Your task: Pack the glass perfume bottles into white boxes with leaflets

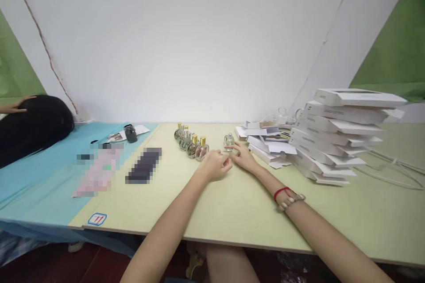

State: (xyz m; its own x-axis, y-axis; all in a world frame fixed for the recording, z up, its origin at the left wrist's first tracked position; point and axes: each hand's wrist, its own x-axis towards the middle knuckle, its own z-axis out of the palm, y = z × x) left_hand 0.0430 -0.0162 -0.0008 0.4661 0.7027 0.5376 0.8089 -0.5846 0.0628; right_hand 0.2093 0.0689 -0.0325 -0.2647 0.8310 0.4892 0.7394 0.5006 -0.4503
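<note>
Head view: glass bottle (pixel 229 141) upright, top upward

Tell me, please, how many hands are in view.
3: the left hand near the bottle row, the right hand at the lone bottle, and another person's hand at far left; that person's other hand isn't visible.

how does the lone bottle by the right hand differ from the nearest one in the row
The row's nearest bottle wears a gold cap; the lone bottle shows none. The lone bottle is at the fingers of the right hand, while the row's nearest bottle stands just beyond the left hand. Both are rounded glass.
</note>
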